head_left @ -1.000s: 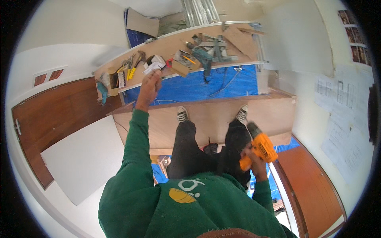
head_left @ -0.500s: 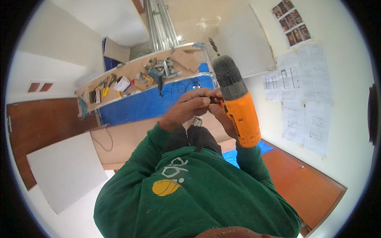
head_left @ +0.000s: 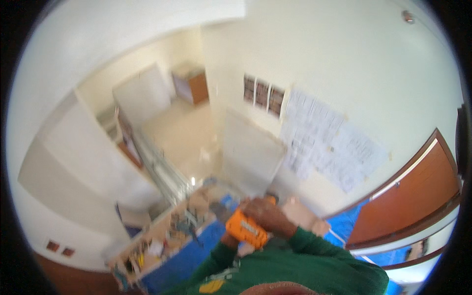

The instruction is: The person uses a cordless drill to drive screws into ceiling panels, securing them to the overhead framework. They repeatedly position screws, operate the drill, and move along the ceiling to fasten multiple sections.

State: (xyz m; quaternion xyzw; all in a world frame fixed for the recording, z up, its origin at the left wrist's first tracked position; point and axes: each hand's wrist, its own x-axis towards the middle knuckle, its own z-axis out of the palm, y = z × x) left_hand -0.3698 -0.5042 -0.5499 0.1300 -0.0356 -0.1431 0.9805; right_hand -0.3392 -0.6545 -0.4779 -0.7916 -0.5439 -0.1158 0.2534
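Observation:
My right hand point(head_left: 268, 215) is closed around an orange cordless drill point(head_left: 247, 231), which lies low in the picture in front of my green sleeves. The drill's body slants down to the right, and another bit of orange shows beyond my knuckles. Its black chuck and bit, seen earlier, cannot be made out now. Close behind the drill is my left hand point(head_left: 229, 241), mostly hidden by it, so its fingers do not show. Motion blurs both hands.
Beyond my hands stands a workbench point(head_left: 115, 255) with scattered tools and a blue covering point(head_left: 169, 265). Long metal profiles point(head_left: 160, 169) lie past it. A pale board point(head_left: 250, 152) leans by the wall, where paper drawings point(head_left: 334, 142) hang. An orange-brown door point(head_left: 403, 196) is at right.
The view has swung up and right, showing more wall and room. My hands and the drill now sit lower in it. The drill has turned, and its upright bit no longer shows.

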